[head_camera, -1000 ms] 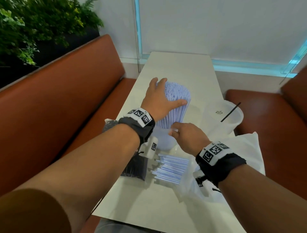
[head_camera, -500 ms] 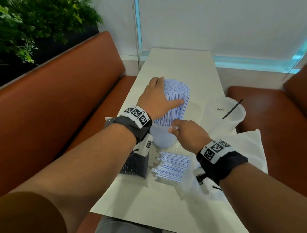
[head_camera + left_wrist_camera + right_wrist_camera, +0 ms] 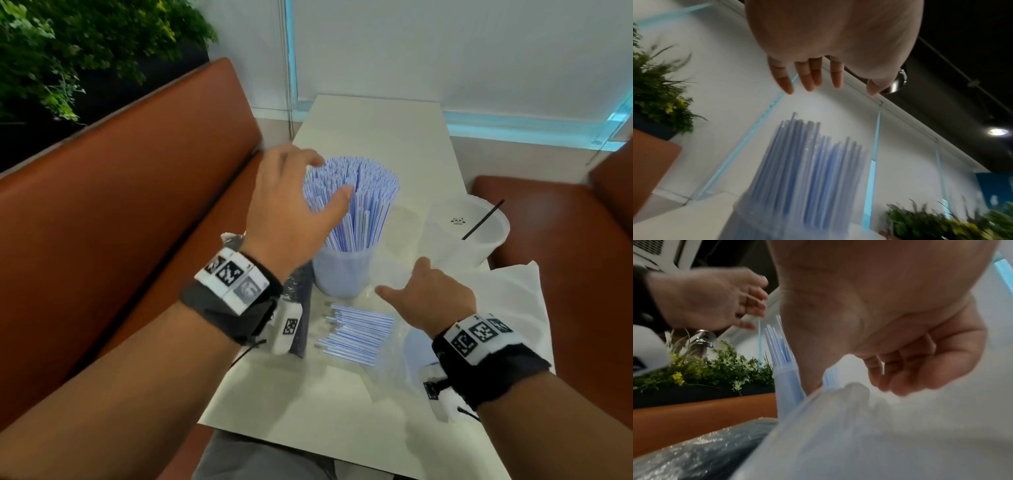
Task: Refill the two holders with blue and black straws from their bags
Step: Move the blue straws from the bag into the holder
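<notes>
Blue straws [image 3: 352, 202] fan loosely from their holder [image 3: 342, 274]. Both hands, left [image 3: 291, 212] and right [image 3: 431, 298], hang empty and relaxed; a careless brush could topple the top-heavy bunch.

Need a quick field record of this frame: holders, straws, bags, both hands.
left holder: packed with upright blue straws
right holder: one black straw leaning inside
loose blue straws: lying flat on the table, near side of left holder
black straw bag: under the left wrist, mostly hidden
left hand: open, by the blue straw tops
right hand: loosely open, holding nothing
</notes>
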`<state>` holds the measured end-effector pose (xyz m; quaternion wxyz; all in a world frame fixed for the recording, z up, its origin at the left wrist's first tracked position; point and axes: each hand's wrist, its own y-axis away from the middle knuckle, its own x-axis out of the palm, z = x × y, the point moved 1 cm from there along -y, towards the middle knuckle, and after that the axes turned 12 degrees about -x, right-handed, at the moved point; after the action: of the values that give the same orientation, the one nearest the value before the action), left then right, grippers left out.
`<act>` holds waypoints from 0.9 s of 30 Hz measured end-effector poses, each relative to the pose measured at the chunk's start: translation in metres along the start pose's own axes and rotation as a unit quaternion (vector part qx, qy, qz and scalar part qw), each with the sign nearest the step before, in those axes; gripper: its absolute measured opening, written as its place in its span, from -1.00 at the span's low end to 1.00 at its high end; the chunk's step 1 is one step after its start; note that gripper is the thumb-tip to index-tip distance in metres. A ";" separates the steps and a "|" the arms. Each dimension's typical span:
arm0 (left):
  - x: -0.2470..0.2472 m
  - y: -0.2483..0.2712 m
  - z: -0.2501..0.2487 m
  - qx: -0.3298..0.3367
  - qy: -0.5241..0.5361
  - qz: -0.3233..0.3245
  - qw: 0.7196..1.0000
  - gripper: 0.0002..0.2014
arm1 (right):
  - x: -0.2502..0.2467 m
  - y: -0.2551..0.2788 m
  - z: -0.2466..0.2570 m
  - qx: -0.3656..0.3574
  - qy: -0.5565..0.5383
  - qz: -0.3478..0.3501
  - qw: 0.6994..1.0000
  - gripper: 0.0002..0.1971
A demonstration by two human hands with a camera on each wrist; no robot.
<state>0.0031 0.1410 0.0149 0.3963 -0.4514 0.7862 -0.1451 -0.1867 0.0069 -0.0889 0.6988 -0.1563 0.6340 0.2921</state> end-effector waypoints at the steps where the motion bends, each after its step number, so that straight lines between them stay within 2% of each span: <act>1: 0.002 0.013 -0.005 0.022 0.012 0.012 1.000 -0.67 | 0.004 -0.001 -0.001 0.003 0.009 0.025 1.000 -0.35; 2: 0.008 0.027 -0.008 0.026 0.010 0.058 0.998 -0.75 | 0.007 -0.002 -0.002 0.000 0.014 0.041 0.999 -0.42; 3: 0.017 0.042 -0.008 0.016 -0.016 0.130 0.991 -0.77 | 0.010 -0.002 -0.003 -0.008 0.017 0.048 0.999 -0.54; 4: 0.028 0.059 -0.005 0.004 -0.064 0.216 0.974 -0.75 | 0.012 -0.002 -0.003 -0.014 0.017 0.049 0.999 -0.65; 6: 0.052 0.088 0.008 -0.003 -0.158 0.364 0.918 -0.74 | 0.013 -0.003 -0.003 -0.017 -0.005 0.041 0.999 -0.76; 7: 0.063 0.098 0.015 -0.008 -0.179 0.413 0.893 -0.75 | 0.013 -0.003 -0.003 -0.015 -0.025 0.036 0.999 -0.80; 9: 0.083 0.111 0.026 -0.022 -0.185 0.473 0.861 -0.71 | 0.011 -0.002 -0.003 -0.011 -0.055 0.029 0.998 -0.85; 12: 0.112 0.119 0.032 0.002 -0.201 0.514 0.834 -0.57 | 0.007 0.001 -0.004 -0.015 -0.081 0.024 0.996 -0.86; 15: 0.133 0.125 0.036 0.053 -0.257 0.523 0.811 -0.62 | 0.003 0.003 -0.005 -0.024 -0.091 0.026 0.995 -0.81; 17: 0.140 0.128 0.039 0.072 -0.270 0.515 0.811 -0.72 | 0.001 0.003 -0.005 -0.029 -0.091 0.028 0.995 -0.79; 20: 0.146 0.128 0.040 0.051 -0.250 0.508 0.822 -0.80 | 0.002 0.004 -0.007 -0.031 -0.090 0.024 0.995 -0.79; 23: 0.148 0.124 0.038 0.043 -0.252 0.499 0.828 -0.76 | 0.005 0.004 -0.011 -0.034 -0.092 0.023 0.995 -0.80; 27: 0.140 0.112 0.032 0.093 -0.325 0.473 0.813 -0.71 | 0.006 0.001 -0.013 -0.033 -0.093 -0.001 0.995 -0.80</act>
<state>-0.0779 0.0915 -0.1397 0.6883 -0.0053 0.7112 0.1432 -0.1977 0.0015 -0.0968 0.7494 -0.1521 0.5561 0.3257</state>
